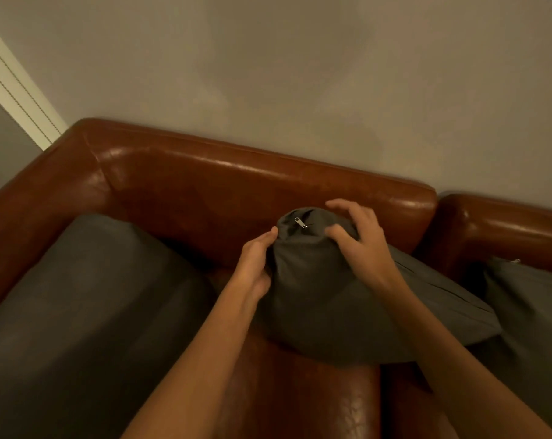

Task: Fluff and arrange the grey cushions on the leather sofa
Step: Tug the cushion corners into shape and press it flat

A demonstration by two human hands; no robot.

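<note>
Three grey cushions lie on the brown leather sofa (236, 172), and you can read them from left to right. At the far left, behind the sofa corner, a pale window frame with a bead cord (21, 90) runs diagonally beside the plain wall (300, 74). The left cushion (88, 296) is large and rests flat on the seat, close against the left armrest (31, 223).

Your left hand (255, 264) comes next. Its fingers are nearly straight and lie flat against the left side of the middle cushion (331, 296), pressing the fabric; they are not curled around it. The middle cushion stands on the seat and leans toward the backrest, with one corner pointing up. On that upper corner you can see a small metal zipper pull (300, 222).

Your right hand (360, 239) rests on the upper right side of the same corner. Its fingers are spread and bent like a claw, the fingertips pushing into the fabric, but I cannot tell if they really pinch it.

At the right, the right cushion (528, 312) leans against a second sofa section (502, 223), and it lies just beside the lower edge of the middle cushion.
</note>
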